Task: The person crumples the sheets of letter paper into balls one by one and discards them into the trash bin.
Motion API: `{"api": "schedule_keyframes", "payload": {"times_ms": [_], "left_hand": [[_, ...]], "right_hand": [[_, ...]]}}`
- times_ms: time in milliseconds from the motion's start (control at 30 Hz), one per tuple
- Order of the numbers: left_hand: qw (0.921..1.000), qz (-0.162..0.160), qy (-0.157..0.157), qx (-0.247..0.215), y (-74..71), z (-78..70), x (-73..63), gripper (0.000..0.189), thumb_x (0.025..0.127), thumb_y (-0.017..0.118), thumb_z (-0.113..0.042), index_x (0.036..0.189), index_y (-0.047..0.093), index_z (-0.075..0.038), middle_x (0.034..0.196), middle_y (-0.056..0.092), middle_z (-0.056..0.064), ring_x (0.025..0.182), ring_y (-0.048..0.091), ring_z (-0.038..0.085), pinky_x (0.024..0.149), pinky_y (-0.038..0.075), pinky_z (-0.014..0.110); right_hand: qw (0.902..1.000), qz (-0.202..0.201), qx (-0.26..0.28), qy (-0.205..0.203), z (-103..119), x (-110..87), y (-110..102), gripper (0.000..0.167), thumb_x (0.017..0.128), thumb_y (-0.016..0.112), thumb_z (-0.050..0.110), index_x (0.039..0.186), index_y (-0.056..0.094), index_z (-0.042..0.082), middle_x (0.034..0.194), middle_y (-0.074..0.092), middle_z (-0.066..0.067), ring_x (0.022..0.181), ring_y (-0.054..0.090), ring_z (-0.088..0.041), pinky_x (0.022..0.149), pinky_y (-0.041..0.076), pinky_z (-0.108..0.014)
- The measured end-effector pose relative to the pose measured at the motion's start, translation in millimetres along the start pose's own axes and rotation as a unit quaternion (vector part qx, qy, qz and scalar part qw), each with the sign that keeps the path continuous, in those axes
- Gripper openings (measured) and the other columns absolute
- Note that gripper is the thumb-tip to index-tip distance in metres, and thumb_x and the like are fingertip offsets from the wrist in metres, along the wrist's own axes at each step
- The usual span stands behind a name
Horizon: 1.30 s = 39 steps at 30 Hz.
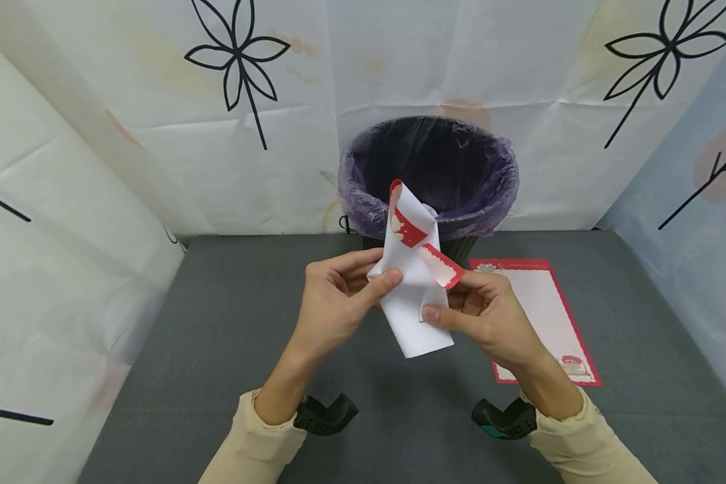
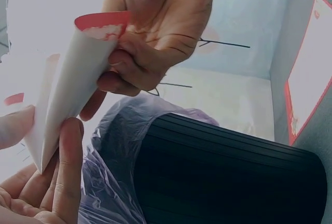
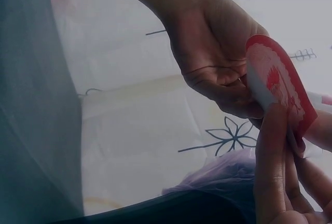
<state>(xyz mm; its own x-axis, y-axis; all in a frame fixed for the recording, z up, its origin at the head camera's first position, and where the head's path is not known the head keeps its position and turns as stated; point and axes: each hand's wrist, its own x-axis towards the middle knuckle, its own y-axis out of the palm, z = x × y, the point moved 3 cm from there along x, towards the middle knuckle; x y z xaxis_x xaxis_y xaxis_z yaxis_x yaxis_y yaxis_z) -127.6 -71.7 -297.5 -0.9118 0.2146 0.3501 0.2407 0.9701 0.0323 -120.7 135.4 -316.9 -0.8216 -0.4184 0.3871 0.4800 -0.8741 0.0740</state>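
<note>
Between both hands, above the table, is a folded sheet of paper [image 1: 408, 316], white outside with red-bordered edges curling out at its top. My left hand [image 1: 339, 296] pinches its left edge, thumb on the near face and fingers behind. On the other side my right hand [image 1: 484, 316] pinches the right edge, its thumb pressing a small fold. In the left wrist view the paper [image 2: 78, 79] forms a narrow rolled shape with a red rim. A red printed border on the paper [image 3: 280, 76] shows between the hands in the right wrist view.
A waste bin [image 2: 233, 172] lined with a purple plastic bag [image 1: 357, 195] stands at the back, behind the paper. A flat red-bordered sheet [image 1: 550, 316] lies on the grey table [image 1: 248, 336] at the right, partly under my right forearm. White printed cloth [image 1: 387, 60] hangs behind.
</note>
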Motion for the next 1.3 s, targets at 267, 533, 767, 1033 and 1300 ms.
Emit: {"api": "schedule_keyframes", "payload": {"times_ms": [267, 533, 767, 1033, 1300], "left_hand": [[0.9973, -0.026, 0.063, 0.029, 5.0, -0.4, 1.1, 0.033, 0.085, 0.077, 0.006, 0.117, 0.071, 0.007, 0.107, 0.075, 0.015, 0.087, 0.074, 0.024, 0.072, 0.062, 0.041], [0.9940, -0.033, 0.099, 0.033, 8.2, -1.0, 0.5, 0.032, 0.084, 0.077, 0.007, 0.115, 0.072, 0.006, 0.105, 0.073, 0.013, 0.082, 0.070, 0.022, 0.054, 0.059, 0.032], [0.9926, -0.041, 0.111, 0.028, 9.3, 0.4, -0.8, 0.031, 0.082, 0.075, 0.011, 0.113, 0.072, 0.006, 0.103, 0.073, 0.014, 0.080, 0.069, 0.023, 0.055, 0.060, 0.034], [0.9916, -0.043, 0.120, 0.023, 11.8, 1.6, -2.1, 0.033, 0.082, 0.074, 0.012, 0.114, 0.070, 0.010, 0.104, 0.072, 0.019, 0.080, 0.068, 0.021, 0.053, 0.058, 0.030], [0.9972, 0.022, 0.071, 0.012, 7.7, -1.4, -1.9, 0.039, 0.089, 0.079, -0.008, 0.124, 0.068, 0.004, 0.112, 0.071, 0.015, 0.087, 0.071, 0.025, 0.062, 0.061, 0.038]], "right_hand": [[1.0000, 0.000, -0.008, 0.004, 5, -1.3, 3, 0.042, 0.086, 0.068, -0.016, 0.127, 0.064, -0.007, 0.110, 0.071, -0.019, 0.094, 0.073, -0.031, 0.077, 0.061, -0.041], [0.9935, -0.065, -0.094, 0.000, 11, -0.2, 4, 0.036, 0.088, 0.070, -0.010, 0.123, 0.068, -0.003, 0.092, 0.070, -0.014, 0.075, 0.070, -0.022, 0.070, 0.060, -0.031], [0.9908, -0.086, -0.091, -0.052, 15, 0.2, 8, 0.043, 0.084, 0.072, -0.015, 0.126, 0.067, -0.004, 0.087, 0.069, -0.011, 0.071, 0.069, -0.020, 0.064, 0.059, -0.028], [0.9823, -0.125, -0.113, -0.082, 18, 1.6, 10, 0.036, 0.084, 0.067, -0.018, 0.118, 0.070, -0.008, 0.093, 0.073, -0.012, 0.074, 0.069, -0.018, 0.068, 0.059, -0.025], [0.9786, -0.150, -0.112, -0.085, 19, 3.6, 5, 0.032, 0.083, 0.066, -0.021, 0.113, 0.072, -0.011, 0.095, 0.075, -0.011, 0.074, 0.070, -0.016, 0.069, 0.059, -0.024]]}}
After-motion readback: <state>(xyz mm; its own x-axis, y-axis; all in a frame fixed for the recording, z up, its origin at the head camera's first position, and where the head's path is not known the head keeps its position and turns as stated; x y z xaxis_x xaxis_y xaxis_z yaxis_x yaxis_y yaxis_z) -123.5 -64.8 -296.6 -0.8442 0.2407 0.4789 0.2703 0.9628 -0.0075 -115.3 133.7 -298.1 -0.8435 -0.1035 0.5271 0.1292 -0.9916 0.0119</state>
